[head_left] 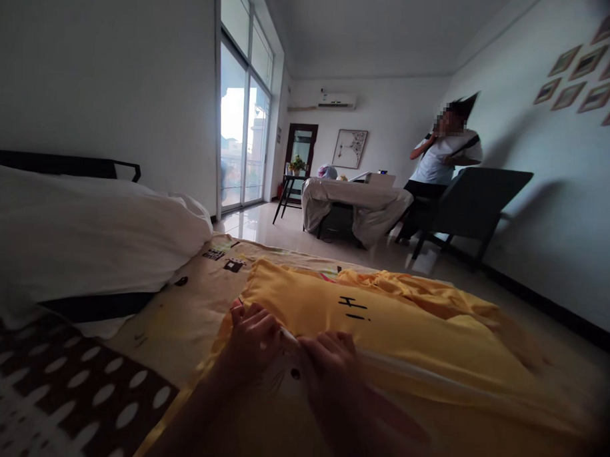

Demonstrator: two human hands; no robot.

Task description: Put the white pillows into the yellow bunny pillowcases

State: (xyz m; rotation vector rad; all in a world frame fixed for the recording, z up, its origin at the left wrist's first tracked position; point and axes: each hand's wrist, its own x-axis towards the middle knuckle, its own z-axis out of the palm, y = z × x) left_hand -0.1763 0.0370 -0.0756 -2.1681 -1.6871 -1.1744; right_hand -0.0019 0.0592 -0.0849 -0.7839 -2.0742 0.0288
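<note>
A yellow fabric cover (303,288) lies in front of me, printed with a dark "Hi" and a pale animal face. My left hand (251,333) is closed on its edge near the left corner. Close beside it, my right hand (330,356) pinches the same edge. Between the two hands a short whitish strip of the edge shows, and a pale line (430,376) runs on to the right. Both sets of fingertips are partly hidden in the cloth. Crumpled yellow fabric (407,289) is bunched along the far side.
Beneath lies a patterned sheet (167,310). To the left are a white pillow (95,228) and brown polka-dot cloth (94,381). Beyond the bed, a person (445,150) stands behind a dark chair (486,201), near a covered table (356,193). Glass doors (246,126) are at the back left.
</note>
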